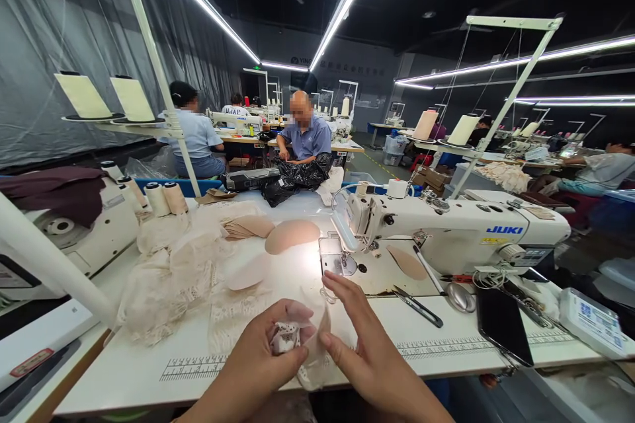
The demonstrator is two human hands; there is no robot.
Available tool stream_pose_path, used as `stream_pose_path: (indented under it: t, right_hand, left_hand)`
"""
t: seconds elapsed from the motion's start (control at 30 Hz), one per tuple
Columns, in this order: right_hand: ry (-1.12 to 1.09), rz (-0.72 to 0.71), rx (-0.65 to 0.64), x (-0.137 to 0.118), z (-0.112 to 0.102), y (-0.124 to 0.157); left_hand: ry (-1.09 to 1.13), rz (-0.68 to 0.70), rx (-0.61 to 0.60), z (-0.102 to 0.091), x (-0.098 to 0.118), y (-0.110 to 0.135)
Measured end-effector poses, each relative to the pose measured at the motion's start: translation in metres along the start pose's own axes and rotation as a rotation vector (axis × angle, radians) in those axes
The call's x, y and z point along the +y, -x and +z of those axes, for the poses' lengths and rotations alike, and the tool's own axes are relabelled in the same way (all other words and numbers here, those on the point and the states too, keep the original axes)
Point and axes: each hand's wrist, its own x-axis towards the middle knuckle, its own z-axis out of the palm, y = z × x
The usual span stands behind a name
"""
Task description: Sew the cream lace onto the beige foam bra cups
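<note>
My left hand is curled around a bunched piece of cream lace fabric at the table's front edge. Part of that fabric stands up between my two hands and hangs down below them. The thumb of my right hand touches its side, while the fingers are stretched forward, apart from the thumb. Just beyond my fingertips is the lit needle area of a white JUKI sewing machine. Beige oval cups lie left of the needle, and another beige piece rests on the machine bed.
A heap of cream lace covers the table's left side. Right of my hands are thread snips, a round metal dish and a black phone. A black plastic bag lies behind the table, before a seated co-worker.
</note>
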Motion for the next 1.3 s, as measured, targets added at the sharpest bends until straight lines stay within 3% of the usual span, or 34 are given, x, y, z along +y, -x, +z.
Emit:
stream_pose_path:
  t: [0.1,0.2,0.3,0.4,0.5,0.57,0.63,0.8,0.97,1.13,1.3]
  right_hand:
    - [-0.113,0.073,-0.277,-0.005,-0.018,-0.012]
    - [-0.390,0.226,-0.403,-0.005,-0.016,-0.020]
    - [-0.559,0.293,-0.261,-0.003,-0.001,-0.016]
    - [-0.355,0.134,-0.101,-0.001,0.011,-0.006]
    - [-0.064,-0.159,-0.071,-0.004,0.006,0.002]
    - [0.010,-0.237,-0.106,-0.008,-0.004,0.006]
    - [-0.024,-0.199,-0.118,-0.011,-0.015,0.008]
    - [-0.062,-0.147,-0.011,-0.017,-0.028,0.003]
    - [0.139,-0.225,-0.111,-0.026,-0.023,-0.003]
    - [0.179,-0.267,-0.161,-0.029,-0.020,-0.001]
    - [0.150,-0.251,-0.121,-0.026,-0.016,0.000]
  left_hand:
    - [-0.238,0.038,-0.244,-0.008,0.024,0.001]
    - [-0.161,0.099,-0.250,-0.016,0.028,-0.003]
    - [0.005,0.073,-0.172,-0.019,0.007,-0.009]
    - [0.041,0.019,-0.102,-0.013,-0.015,-0.010]
    - [-0.071,0.185,0.101,-0.007,-0.021,-0.004]
    - [-0.161,0.365,0.181,-0.008,-0.020,0.000]
    - [-0.214,0.496,0.166,-0.011,-0.018,0.003]
    - [-0.289,0.614,0.189,-0.009,-0.022,0.010]
    - [-0.431,0.824,0.172,-0.003,-0.024,0.013]
    - [-0.593,1.158,0.085,-0.009,-0.013,0.008]
    - [-0.633,1.192,0.077,-0.009,-0.019,0.006]
